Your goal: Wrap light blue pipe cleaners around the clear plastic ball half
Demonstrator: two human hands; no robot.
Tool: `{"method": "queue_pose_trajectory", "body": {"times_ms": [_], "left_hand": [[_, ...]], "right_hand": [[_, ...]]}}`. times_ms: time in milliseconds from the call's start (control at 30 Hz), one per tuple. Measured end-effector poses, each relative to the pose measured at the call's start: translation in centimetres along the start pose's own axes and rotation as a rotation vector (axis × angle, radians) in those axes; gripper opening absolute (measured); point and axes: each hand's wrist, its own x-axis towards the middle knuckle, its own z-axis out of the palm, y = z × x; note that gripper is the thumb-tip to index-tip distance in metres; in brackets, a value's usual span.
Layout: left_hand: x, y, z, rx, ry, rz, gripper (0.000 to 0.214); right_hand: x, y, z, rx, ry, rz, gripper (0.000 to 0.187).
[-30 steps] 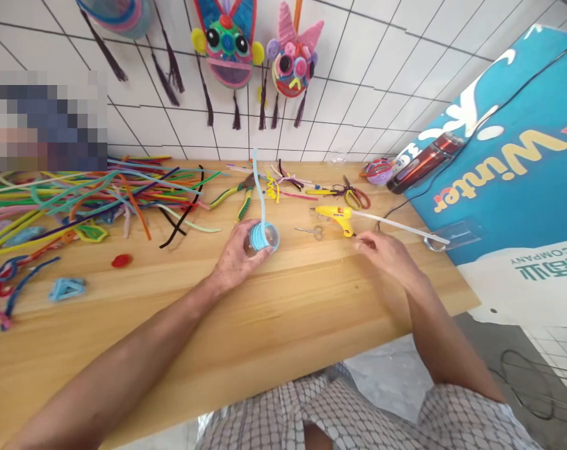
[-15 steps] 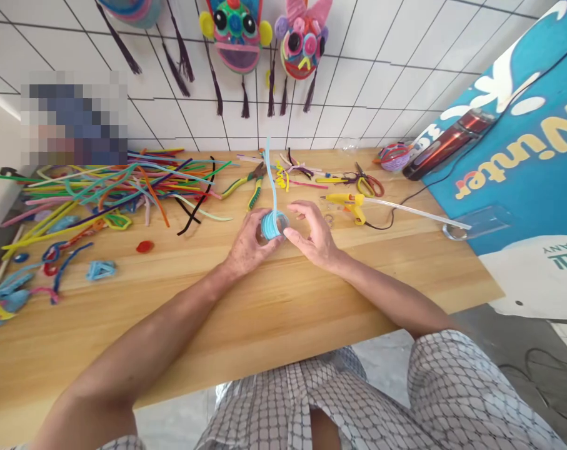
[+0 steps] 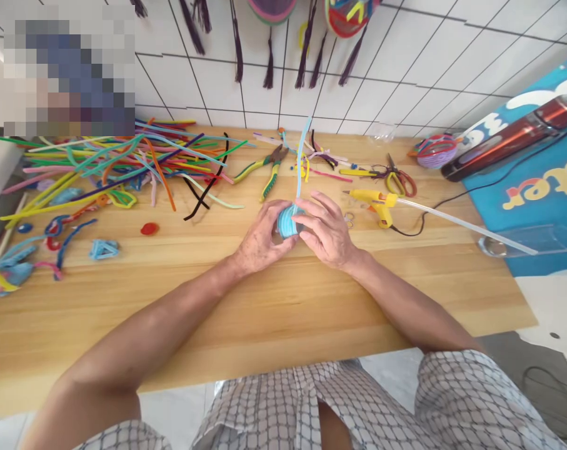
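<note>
A small cylinder wrapped in light blue pipe cleaner (image 3: pixel 287 221) is held in front of me, above the wooden table. Fingers and thumb of my left hand (image 3: pixel 263 236) curl round its left side. From the right, my right hand (image 3: pixel 329 232) has its fingertips on the coil and its thumb by the near rim, with the other fingers slightly fanned. A loose end of the pipe cleaner (image 3: pixel 302 153) sticks up from the coil, away from me. The cylinder's core is mostly hidden by the wrapping and my hands.
Many coloured pipe cleaners (image 3: pixel 124 159) lie heaped at the left back. Beyond my hands are pliers (image 3: pixel 270 172); a yellow glue gun (image 3: pixel 374 201), scissors (image 3: pixel 399 180) and a yarn ball (image 3: pixel 437 151) sit to the right. A red cap (image 3: pixel 149 229) lies left. Tasselled masks (image 3: pixel 351 15) hang on the wall.
My right fingers have closed in from beside the cylinder onto its coil. The view has tilted down and turned left, so the masks are partly cut off. My left hand keeps its hold.
</note>
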Motion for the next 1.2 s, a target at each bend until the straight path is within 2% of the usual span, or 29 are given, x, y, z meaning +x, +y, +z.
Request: {"method": "queue_pose_trajectory", "body": {"times_ms": [267,400,600,833,1067,1200], "left_hand": [[0.0,0.1,0.1,-0.004,-0.009,0.019,0.063],[-0.1,0.0,0.1,-0.012,-0.041,0.009,0.065],[-0.2,0.0,0.1,-0.017,-0.048,-0.036,0.067],[-0.2,0.0,0.0,-0.028,-0.061,-0.027,0.071],[-0.2,0.1,0.1,-0.022,-0.064,-0.033,0.068],[-0.2,0.0,0.2,-0.029,-0.048,0.013,0.068]], "right_hand": [[0.3,0.2,-0.6,-0.002,-0.033,0.071,0.048],[0.5,0.2,-0.8,-0.02,-0.034,0.125,0.036],[0.4,0.6,-0.5,-0.012,0.097,0.104,0.022],[0.7,0.1,-0.1,0.135,0.18,0.198,0.01],[0.9,-0.2,0.2,0.158,0.168,0.269,0.012],[0.9,-0.2,0.3,0.171,0.157,0.277,0.012]]}}
